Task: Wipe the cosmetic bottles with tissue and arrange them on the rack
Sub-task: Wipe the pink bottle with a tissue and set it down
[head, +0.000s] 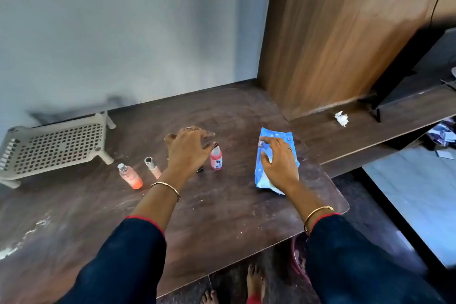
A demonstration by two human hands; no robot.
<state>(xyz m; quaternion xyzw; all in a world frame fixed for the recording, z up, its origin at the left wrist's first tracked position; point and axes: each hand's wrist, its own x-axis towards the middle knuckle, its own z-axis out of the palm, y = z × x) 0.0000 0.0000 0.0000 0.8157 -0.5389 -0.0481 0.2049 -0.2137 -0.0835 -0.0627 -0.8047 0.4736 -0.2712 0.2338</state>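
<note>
left hand (pixel 188 149) hovers with fingers spread over the pink bottle (pixel 216 159), gripping nothing; right hand (pixel 280 163) rests open-fingered on the blue tissue pack (pixel 276 136)

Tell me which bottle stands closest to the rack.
The orange-pink bottle, leftmost of the row; the pale bottle and the pink labelled bottle stand farther right, toward the left hand.
</note>
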